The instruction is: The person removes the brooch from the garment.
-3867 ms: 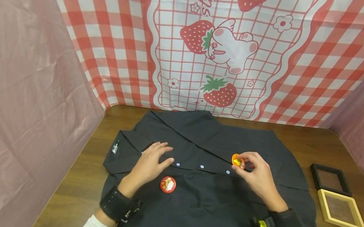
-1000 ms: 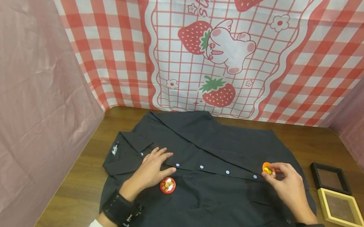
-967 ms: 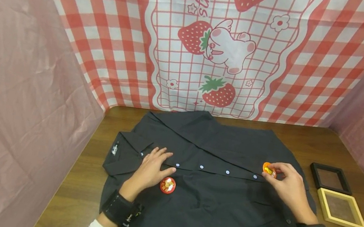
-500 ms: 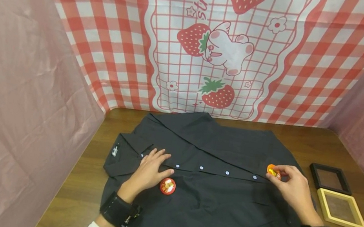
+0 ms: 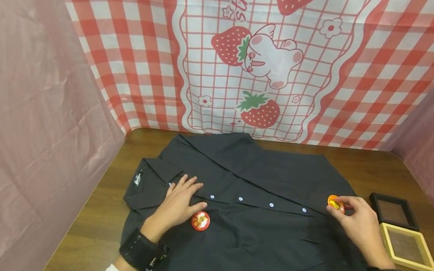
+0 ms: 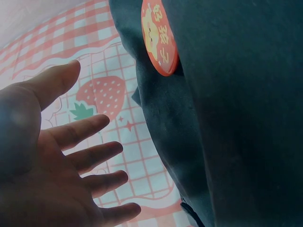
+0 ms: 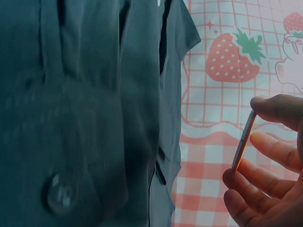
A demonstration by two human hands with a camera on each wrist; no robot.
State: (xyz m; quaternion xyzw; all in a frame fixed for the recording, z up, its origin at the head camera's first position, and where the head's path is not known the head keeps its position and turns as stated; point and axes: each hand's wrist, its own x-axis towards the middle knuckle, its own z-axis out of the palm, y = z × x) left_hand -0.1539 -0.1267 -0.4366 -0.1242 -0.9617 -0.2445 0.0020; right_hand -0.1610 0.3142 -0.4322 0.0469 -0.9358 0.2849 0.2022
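A dark button-up shirt (image 5: 258, 251) lies spread and folded over in front of me, with pale buttons along its placket (image 5: 240, 199). My right hand (image 5: 360, 224) pinches a round orange badge (image 5: 333, 203) between thumb and fingers over the shirt's right part. Seen edge-on in the right wrist view, that badge (image 7: 243, 140) is thin and flat. My left hand (image 5: 175, 204) has its fingers spread over the shirt near the collar (image 5: 152, 169); whether it touches the cloth I cannot tell. Beside its thumb, a round red badge (image 5: 200, 221) lies on the shirt.
Two small frames rest on the wooden table (image 5: 89, 224)'s right side, a black one (image 5: 413, 215) behind a pale yellow one (image 5: 429, 257). A red checked strawberry cloth (image 5: 141, 47) hangs at the back. Pink cloth (image 5: 35, 102) stands along the left side, and more along the right.
My right hand has carried the orange badge rightward, away from the middle of the placket. The left hand has shifted only slightly, and the red badge stays in place.
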